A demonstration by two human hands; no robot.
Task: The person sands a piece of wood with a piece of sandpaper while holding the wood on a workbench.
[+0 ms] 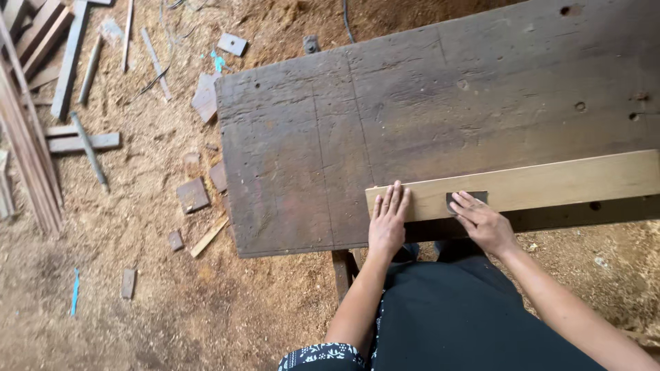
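A pale wooden board [550, 182] lies along the near edge of a dark, worn workbench [412, 117]. My left hand [388, 223] lies flat on the board's left end, fingers together and pressing down. My right hand [483, 221] rests on a small dark metal piece [467, 198] that sits against the board's near edge, with the fingertips on top of it. Whether the fingers grip the piece or only press it is unclear. My dark clothing fills the bottom of the view.
Sawdust covers the floor [137, 275]. Wood offcuts [193, 195] and thin strips [72, 58] are scattered at the left, with stacked slats [27, 151] along the far left edge. A bench leg [342, 271] stands just below the workbench's near edge.
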